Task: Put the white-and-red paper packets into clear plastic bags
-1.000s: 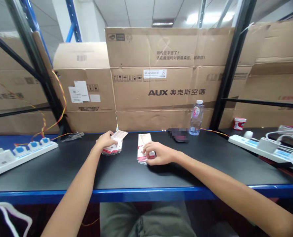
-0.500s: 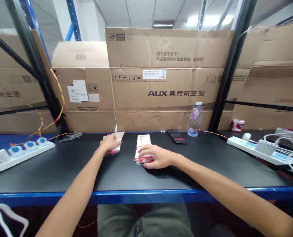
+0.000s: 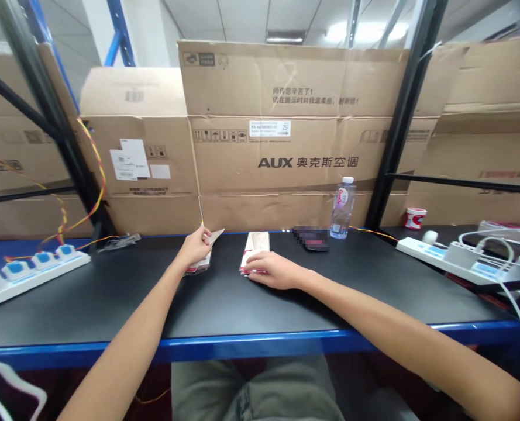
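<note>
My left hand is over the left stack of flat white-and-red packets, its fingers closed on the top packet, whose far corner is raised at a slant. Most of that stack is hidden under the hand. To the right lies another stack of flat white-and-red packets, with a pale top face and red at the near end. My right hand grips this stack's near end, fingers curled over the top and thumb low at the near side.
A clear bottle with a white cap stands at the back right, beside a dark, blurred-out item. Power strips with cables lie at both sides. Behind the table rises a large cardboard sheet.
My left hand has raised and tilted the top packet's far end. My right hand stays on its stack, with fingers slightly shifted. The whole view has moved a little.
</note>
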`<state>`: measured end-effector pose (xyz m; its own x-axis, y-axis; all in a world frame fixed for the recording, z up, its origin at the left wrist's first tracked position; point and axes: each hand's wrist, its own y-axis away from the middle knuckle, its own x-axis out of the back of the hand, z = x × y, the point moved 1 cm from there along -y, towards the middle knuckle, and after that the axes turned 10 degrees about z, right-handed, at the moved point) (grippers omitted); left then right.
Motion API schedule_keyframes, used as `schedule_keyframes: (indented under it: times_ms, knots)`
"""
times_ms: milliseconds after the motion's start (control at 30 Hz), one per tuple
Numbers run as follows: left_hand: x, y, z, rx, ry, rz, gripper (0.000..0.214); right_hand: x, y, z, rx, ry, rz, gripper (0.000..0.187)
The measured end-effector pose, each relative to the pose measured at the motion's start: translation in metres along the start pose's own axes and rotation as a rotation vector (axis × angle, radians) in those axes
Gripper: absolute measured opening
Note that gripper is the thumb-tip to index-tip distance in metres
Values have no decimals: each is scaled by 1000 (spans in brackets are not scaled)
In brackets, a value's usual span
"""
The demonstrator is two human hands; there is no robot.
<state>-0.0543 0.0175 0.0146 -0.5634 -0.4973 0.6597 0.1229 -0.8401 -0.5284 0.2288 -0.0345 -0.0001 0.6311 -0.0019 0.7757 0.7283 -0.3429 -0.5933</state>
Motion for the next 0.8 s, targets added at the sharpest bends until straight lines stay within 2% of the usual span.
schedule_keyframes:
  times_ms: [133,300,467,567,667,733,800]
  knots:
    - [2,4,6,-21,22,5,27,1,1,9,-57,55,45,29]
    - [4,6,11,20,32,6,28,7,1,14,-67,29,27,18]
    - [5,9,26,76,257,-35,35,10,5,16,-140,-25,44,19]
    - [8,18,48,98,560,-115,40,8,4,12,-337,-205,151,34]
    - [9,30,73,53,913,-327,48,4,-1,6,-642,-635,306,53]
    - [9,38,85,33,1018,-427,45,3,-5,1,-772,-863,373,55]
    - [7,44,91,22,1033,-500,43,3,-7,-1,-840,-952,408,54]
